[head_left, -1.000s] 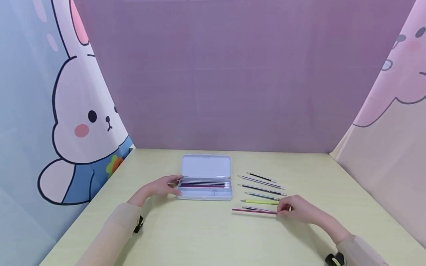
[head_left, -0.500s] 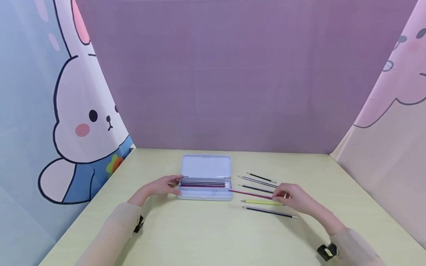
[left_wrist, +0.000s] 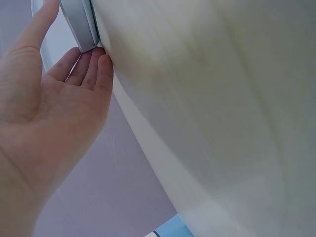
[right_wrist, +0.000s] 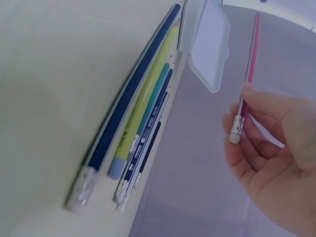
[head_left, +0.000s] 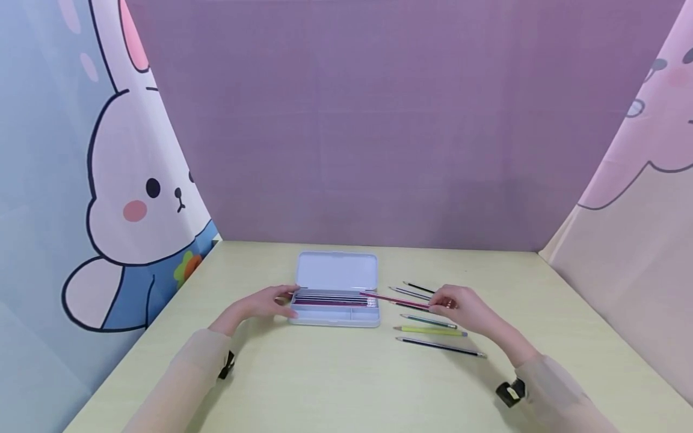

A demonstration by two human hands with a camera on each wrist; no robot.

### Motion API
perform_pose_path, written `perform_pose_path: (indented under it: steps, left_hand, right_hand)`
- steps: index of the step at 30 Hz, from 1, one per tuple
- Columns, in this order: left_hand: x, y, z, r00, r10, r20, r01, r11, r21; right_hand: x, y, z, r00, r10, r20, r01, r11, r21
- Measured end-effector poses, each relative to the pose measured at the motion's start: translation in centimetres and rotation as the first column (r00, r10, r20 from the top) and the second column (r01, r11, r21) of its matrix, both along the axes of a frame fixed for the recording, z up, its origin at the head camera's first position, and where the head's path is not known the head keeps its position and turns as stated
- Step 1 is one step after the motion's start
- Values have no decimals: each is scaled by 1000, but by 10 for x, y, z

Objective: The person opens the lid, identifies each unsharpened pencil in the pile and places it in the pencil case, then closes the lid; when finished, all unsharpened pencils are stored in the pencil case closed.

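Observation:
An open white pencil case [head_left: 319,322] lies mid-table with its lid raised at the back. Several pencils [head_left: 330,299] fill its rear compartment; the front one shows bare floor and a small divider. At the case's left end my left hand [head_left: 264,302] holds it, thumb near the front corner and fingers at the back. My right hand [head_left: 459,307] pinches a red pencil [head_left: 392,298] near its eraser end. The pencil's far end reaches over the case's right side. In the right wrist view, a metal ferrule and pale eraser [right_wrist: 235,137] stick out below the thumb.
Right of the case, several loose pencils lie in a rough column. A yellow-green pencil [head_left: 433,331], a teal pencil [head_left: 428,321] and a dark blue pencil [head_left: 441,347] are nearest the front. A purple curtain [head_left: 373,132] hangs behind the table.
My right hand has lifted the red pencil from the front of the loose row and carried it back and left, over the case's right end. The left hand has stayed in place.

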State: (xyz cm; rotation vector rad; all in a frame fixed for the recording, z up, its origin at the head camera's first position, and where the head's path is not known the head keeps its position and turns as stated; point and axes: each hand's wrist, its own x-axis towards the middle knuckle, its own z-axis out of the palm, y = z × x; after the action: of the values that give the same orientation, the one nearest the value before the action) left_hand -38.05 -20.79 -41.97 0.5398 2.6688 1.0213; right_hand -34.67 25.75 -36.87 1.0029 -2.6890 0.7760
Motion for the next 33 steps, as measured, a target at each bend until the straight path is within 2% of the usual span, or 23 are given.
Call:
perform_pose_path:
  steps: [14,23,33]
  left_hand:
    - [0,0,1,1000,7,1,-7,1000,2]
    - [-1,0,-1,1000,1,-5,-1,1000,-1]
    - [1,0,0,1000,8,-4,-8,1000,-11]
  right_hand:
    - [-16,-27,7,999,-31,14,32,999,-26]
    - [-29,-44,4,998,-48,49,50,998,-42]
    - [-36,-70,3,995,-46,84,52,996,-69]
